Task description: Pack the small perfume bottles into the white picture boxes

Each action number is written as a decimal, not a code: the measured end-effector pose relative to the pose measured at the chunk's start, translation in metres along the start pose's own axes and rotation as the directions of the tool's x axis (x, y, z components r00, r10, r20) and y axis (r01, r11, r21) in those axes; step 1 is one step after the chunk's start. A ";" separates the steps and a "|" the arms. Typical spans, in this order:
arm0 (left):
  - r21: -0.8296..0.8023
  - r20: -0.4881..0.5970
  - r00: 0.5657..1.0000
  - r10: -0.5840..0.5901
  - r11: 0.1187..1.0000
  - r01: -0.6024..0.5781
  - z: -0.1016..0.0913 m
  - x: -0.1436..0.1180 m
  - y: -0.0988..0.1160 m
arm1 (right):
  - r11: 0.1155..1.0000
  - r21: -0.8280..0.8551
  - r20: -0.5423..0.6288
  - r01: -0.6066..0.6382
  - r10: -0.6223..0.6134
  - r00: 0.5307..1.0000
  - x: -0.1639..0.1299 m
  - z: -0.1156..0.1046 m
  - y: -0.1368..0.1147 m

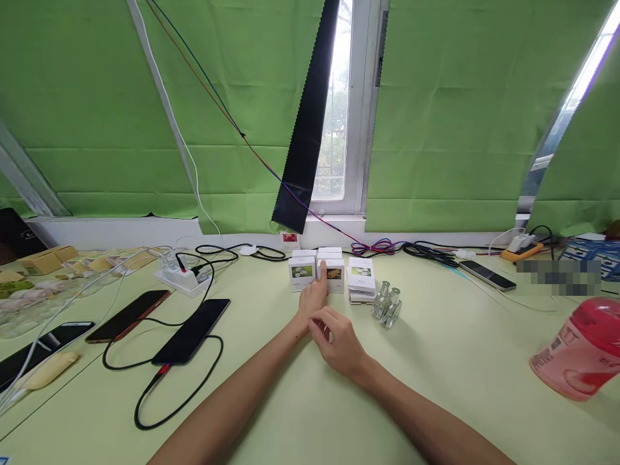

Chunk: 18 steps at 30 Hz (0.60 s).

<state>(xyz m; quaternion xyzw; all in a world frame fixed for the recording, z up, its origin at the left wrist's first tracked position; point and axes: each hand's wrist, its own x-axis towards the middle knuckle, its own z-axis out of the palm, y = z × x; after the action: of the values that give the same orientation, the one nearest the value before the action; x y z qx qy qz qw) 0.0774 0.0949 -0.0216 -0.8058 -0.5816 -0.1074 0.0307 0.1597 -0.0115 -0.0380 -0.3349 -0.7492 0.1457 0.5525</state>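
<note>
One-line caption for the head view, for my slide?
Left hand touches a small white box on the table; right hand hovers behind, beside two glass bottles.

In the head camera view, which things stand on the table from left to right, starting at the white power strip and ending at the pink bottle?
White power strip → black phone on a cable → small white boxes, one touched by the left hand → two small glass bottles → dark phone near the window → pink bottle.

box labels (301,272): too small to read | blurred patch (558,277): hides table items | pink bottle (578,349): cut by right edge
</note>
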 end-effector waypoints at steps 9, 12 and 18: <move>0.008 -0.015 1.000 -0.003 1.000 0.003 0.003 0.002 0.001 | 1.000 -0.003 0.008 -0.004 0.004 1.000 0.000 -0.002 -0.001; 0.007 -0.018 1.000 0.002 1.000 -0.002 0.004 0.003 0.000 | 1.000 -0.005 0.012 -0.002 0.002 1.000 -0.001 -0.001 0.000; -0.007 -0.027 1.000 0.004 1.000 -0.004 0.005 0.002 -0.002 | 1.000 -0.013 0.022 -0.008 0.009 1.000 -0.001 -0.001 0.002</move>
<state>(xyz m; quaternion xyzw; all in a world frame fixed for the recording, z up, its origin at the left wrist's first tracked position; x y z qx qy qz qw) 0.0771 0.0981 -0.0257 -0.8055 -0.5792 -0.1204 0.0358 0.1612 -0.0105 -0.0394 -0.3400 -0.7547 0.1470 0.5415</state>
